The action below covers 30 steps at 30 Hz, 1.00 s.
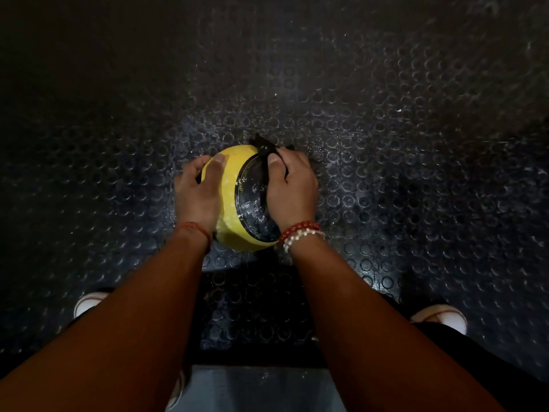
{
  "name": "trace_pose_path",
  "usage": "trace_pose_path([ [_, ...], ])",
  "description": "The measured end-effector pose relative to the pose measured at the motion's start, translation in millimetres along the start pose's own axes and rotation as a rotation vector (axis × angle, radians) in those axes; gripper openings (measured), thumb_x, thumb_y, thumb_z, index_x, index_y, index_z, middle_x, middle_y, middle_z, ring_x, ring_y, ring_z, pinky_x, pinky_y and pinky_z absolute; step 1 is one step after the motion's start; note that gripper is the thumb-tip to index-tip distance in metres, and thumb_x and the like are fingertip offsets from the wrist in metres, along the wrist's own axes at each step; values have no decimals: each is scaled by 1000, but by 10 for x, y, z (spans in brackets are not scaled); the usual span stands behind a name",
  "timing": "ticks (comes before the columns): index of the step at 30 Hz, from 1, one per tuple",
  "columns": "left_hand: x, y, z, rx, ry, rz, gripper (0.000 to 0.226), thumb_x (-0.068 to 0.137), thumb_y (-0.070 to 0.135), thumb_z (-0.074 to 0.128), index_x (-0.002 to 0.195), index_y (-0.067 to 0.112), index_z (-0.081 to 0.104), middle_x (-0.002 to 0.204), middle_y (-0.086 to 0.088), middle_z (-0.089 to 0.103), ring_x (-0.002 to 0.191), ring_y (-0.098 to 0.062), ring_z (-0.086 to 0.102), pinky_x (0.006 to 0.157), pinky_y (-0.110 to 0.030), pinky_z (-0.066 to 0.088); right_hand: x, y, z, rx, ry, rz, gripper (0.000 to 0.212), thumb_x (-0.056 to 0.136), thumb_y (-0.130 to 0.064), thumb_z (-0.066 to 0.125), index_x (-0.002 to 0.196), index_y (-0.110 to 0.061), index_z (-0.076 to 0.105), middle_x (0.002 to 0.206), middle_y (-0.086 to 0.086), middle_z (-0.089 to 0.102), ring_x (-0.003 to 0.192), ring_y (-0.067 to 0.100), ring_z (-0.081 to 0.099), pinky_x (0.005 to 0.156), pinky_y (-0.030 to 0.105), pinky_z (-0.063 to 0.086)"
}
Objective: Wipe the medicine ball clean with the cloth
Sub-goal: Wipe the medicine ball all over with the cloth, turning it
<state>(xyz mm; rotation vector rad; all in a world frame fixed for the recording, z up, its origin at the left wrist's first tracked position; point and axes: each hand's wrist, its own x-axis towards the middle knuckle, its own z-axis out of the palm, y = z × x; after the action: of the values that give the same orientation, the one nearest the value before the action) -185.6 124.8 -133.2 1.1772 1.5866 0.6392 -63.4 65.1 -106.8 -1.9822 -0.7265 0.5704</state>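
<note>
A yellow medicine ball (234, 162) with a black round panel sits on the dark studded floor in the middle of the view. White specks show on its yellow skin and on the black panel. My left hand (197, 193) grips the ball's left side, thumb over the top. My right hand (289, 188) lies on the ball's right side and holds a black cloth (264, 150) against it. A tuft of cloth sticks out beyond the fingers at the ball's far edge, and a strip runs under the thumb.
The black rubber floor (386, 144) with raised circles stretches all around and fades into darkness at the top and left. My two white shoes (89, 301) (442, 316) stand at the lower left and lower right of the ball.
</note>
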Motion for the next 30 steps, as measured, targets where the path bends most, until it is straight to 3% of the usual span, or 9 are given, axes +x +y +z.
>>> trace_pose_path([
  [3, -11, -2, 3, -36, -3, 0, 69, 64, 72, 57, 115, 27, 67, 127, -1, 61, 109, -11, 61, 85, -23, 46, 170, 88, 8, 58, -41, 217, 26, 94, -31, 47, 95, -17, 69, 101, 5, 66, 93, 22, 60, 88, 40, 50],
  [5, -21, -1, 9, -44, 7, 0, 68, 64, 72, 57, 115, 28, 67, 128, -1, 60, 111, -10, 60, 84, -21, 45, 229, 155, 2, 150, -58, 368, 29, 93, -32, 47, 100, -14, 69, 103, 5, 68, 96, 22, 62, 90, 41, 50],
  [10, -25, 24, 33, -42, 14, -10, 60, 71, 68, 59, 116, 30, 67, 128, 2, 60, 109, -8, 60, 83, -22, 43, 88, 244, -79, 341, 15, 612, 32, 97, -29, 46, 120, -12, 62, 115, -2, 60, 106, 16, 55, 91, 28, 41],
  [14, -15, 66, 27, -56, 15, -42, 56, 68, 69, 59, 112, 35, 67, 125, 7, 61, 111, -6, 59, 85, -23, 43, -321, 108, 74, 197, 215, 424, 35, 98, -30, 41, 126, -17, 58, 131, -1, 52, 119, 14, 49, 98, 29, 40],
  [17, -41, 77, 3, -67, 45, -48, 48, 70, 66, 61, 105, 33, 68, 122, 5, 65, 110, -10, 62, 93, -32, 50, -385, 48, 84, 137, 205, 235, 33, 99, -27, 41, 126, -18, 57, 134, -1, 49, 123, 13, 46, 101, 29, 38],
  [19, -55, 54, -24, -97, 44, -39, 32, 77, 58, 64, 97, 33, 67, 121, 1, 67, 110, -16, 64, 101, -42, 51, -281, 91, 45, 147, 154, 228, 32, 99, -26, 41, 124, -16, 59, 128, -2, 52, 115, 11, 49, 98, 27, 39],
  [24, -81, 37, -77, -104, 34, -50, 28, 77, 61, 64, 95, 39, 67, 120, 3, 66, 107, -12, 65, 96, -38, 51, -14, 280, 33, 298, 74, 569, 35, 98, -29, 42, 123, -12, 60, 127, 4, 59, 115, 18, 54, 103, 31, 40],
  [28, -88, 55, -69, -152, 36, -57, 7, 96, 39, 60, 96, 34, 64, 107, 9, 68, 95, -6, 63, 79, -21, 48, -74, 377, -24, 514, 20, 948, 38, 100, -26, 41, 131, -6, 52, 137, 8, 51, 124, 23, 48, 106, 33, 35],
  [30, -89, 69, -70, -149, 49, -52, 11, 97, 38, 59, 98, 29, 66, 112, 5, 68, 98, -7, 64, 81, -20, 50, -226, 328, 26, 521, 77, 969, 40, 101, -29, 39, 133, -9, 50, 139, 6, 49, 127, 25, 45, 109, 37, 34],
])
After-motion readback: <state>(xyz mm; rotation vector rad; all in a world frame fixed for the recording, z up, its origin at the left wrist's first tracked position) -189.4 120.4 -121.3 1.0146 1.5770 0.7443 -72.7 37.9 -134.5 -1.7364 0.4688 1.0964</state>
